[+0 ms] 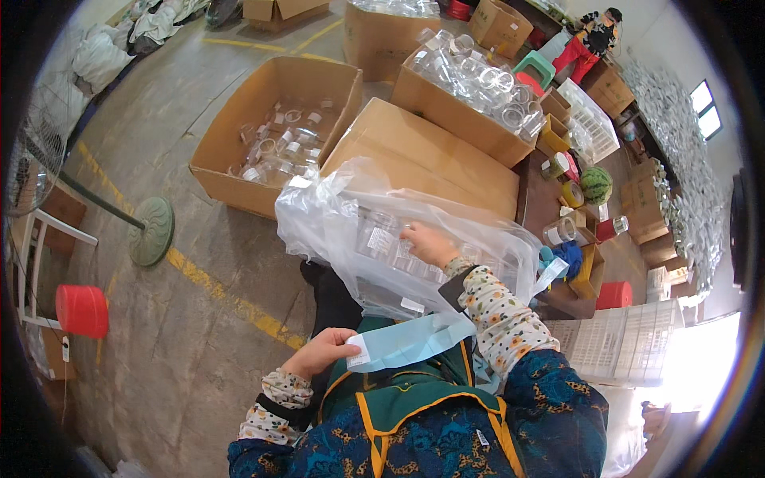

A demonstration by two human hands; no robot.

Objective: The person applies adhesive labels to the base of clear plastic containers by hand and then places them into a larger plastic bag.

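Observation:
My left hand (pixel 325 352) pinches the end of a light blue strip of label backing paper (pixel 418 341), beside a white label (pixel 358 350) on it. The strip stretches to the right across my lap, under my right forearm. My right hand (pixel 431 244) reaches over a row of clear plastic jars (pixel 376 231) lying in an opened clear plastic bag (pixel 319 209). Its fingers are bent together at a jar; whatever is between them is hidden. White labels show on a few of these jars.
Left of the bag, a cardboard box (pixel 219 171) holds several clear jars. Another box (pixel 458 111), heaped with jars, stands beyond. On the right, a brown table (pixel 532 187) carries tape rolls and a watermelon (pixel 595 185). A fan base (pixel 151 231) and red stool (pixel 82 311) stand left. Another person (pixel 590 48) is far right.

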